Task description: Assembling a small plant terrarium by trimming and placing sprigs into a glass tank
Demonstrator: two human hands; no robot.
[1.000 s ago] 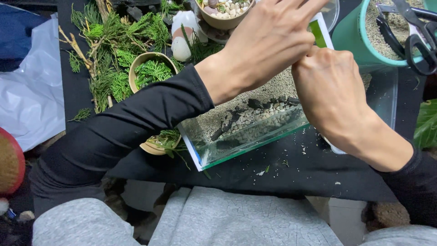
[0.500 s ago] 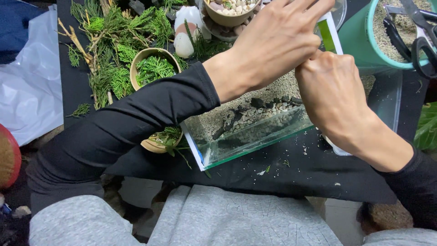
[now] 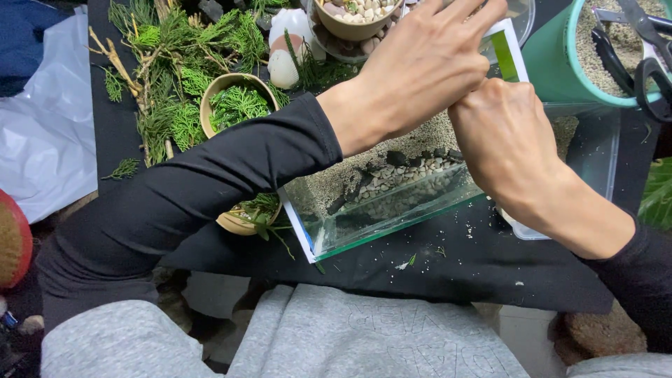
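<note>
Left hand spread, right hand curled, both over glass tank; greenery bowl, scissors alongside.

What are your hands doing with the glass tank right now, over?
Left hand and right hand together over the glass tank. Sand and pebbles inside. Grip hidden. Nothing blocking.
</note>
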